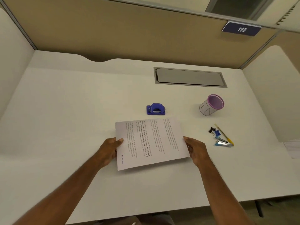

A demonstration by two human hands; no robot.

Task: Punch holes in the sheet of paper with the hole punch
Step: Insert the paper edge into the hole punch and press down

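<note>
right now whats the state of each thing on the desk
sheet of paper: held at both side edges, unpunched
left hand: gripping the paper
right hand: gripping the paper
hole punch: untouched, beyond the paper
pen cup: upright, looks empty
stapler: lying closed
desk hatch: closed

Place: an office or study-hall cubicle desk.
Partitions: tan fabric-like panels (113, 30) with metal framing stand behind the desk, and white side panels (11, 54) close it in on both sides.
Seat number: a dark blue plate (241, 29) reading "139" is fixed to the back partition.
Desk: a plain white tabletop (73, 111) has a grey cable hatch (190, 77) set flush into it.
Stationery: a purple-rimmed pen cup (211, 105), a blue hole punch (156, 109), binder clips (214, 131), a pencil (223, 133) and a small stapler (224, 143).
</note>
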